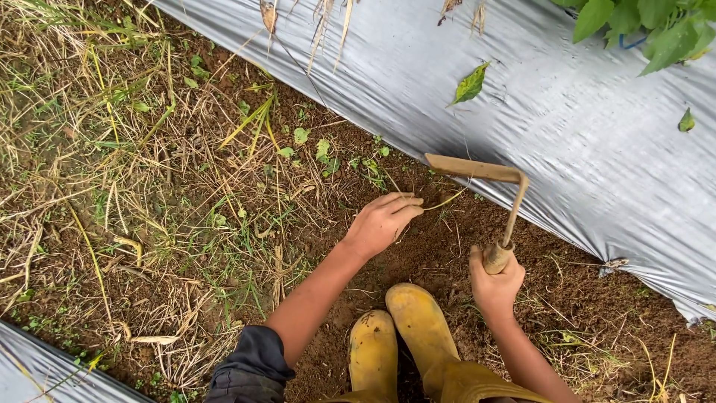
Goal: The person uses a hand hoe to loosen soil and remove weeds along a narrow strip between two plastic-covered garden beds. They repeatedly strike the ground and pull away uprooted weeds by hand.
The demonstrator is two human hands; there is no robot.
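Note:
My left hand (pixel 382 222) reaches down to the soil and pinches a thin yellowish weed stem (pixel 444 201) that runs off to the right. My right hand (pixel 494 286) is closed around the wooden handle of a small hand hoe (pixel 513 213). Its rusty flat blade (pixel 471 167) points left, raised above the ground near the edge of the plastic sheet. Two yellow rubber boots (pixel 409 336) stand on bare brown soil just below both hands.
A grey plastic mulch sheet (pixel 567 127) covers the raised bed across the top right, with green leaves (pixel 649 26) over it. Dry grass and small weeds (pixel 149 164) fill the left. Another sheet edge (pixel 45 369) shows at bottom left.

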